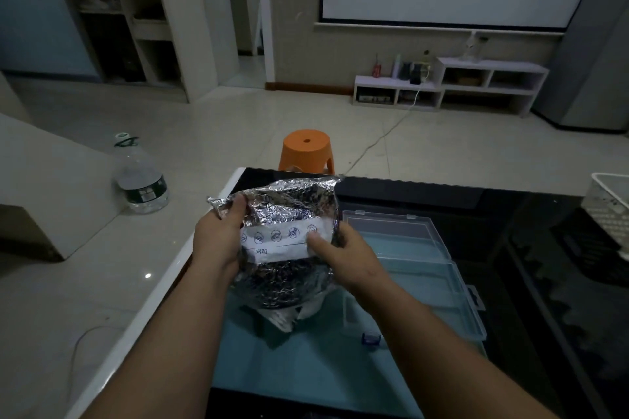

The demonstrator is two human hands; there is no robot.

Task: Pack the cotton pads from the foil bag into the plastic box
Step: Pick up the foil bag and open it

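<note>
A crinkled silver foil bag (282, 207) with a white label is held up above the table in both hands. My left hand (218, 235) grips its left edge, thumb on the front near the top corner. My right hand (343, 255) pinches its right side, thumb pressed on the label. The clear plastic box (418, 262) lies open on the table just right of the bag, lid swung back; its near left part is hidden behind my right forearm. No cotton pads show; the bag hides its contents.
The dark glass table (442, 190) has a white rim on the left. A small blue clip (371, 338) lies by the box. A white mesh basket (609, 211) stands at the right edge. Beyond are an orange stool (306, 150) and a water bottle (143, 180).
</note>
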